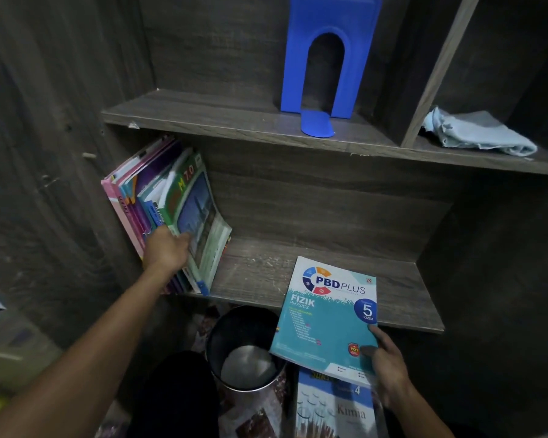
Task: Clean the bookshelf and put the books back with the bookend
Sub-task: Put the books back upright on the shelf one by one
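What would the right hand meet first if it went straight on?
Probably the back wall: the right hand aims its Fizik book across the lower shelf, though depth is unclear.

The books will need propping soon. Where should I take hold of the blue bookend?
Pinch a leg of the bookend beside its arch, from the front: it stands upright on the upper shelf, foot pointing toward you, both legs exposed.
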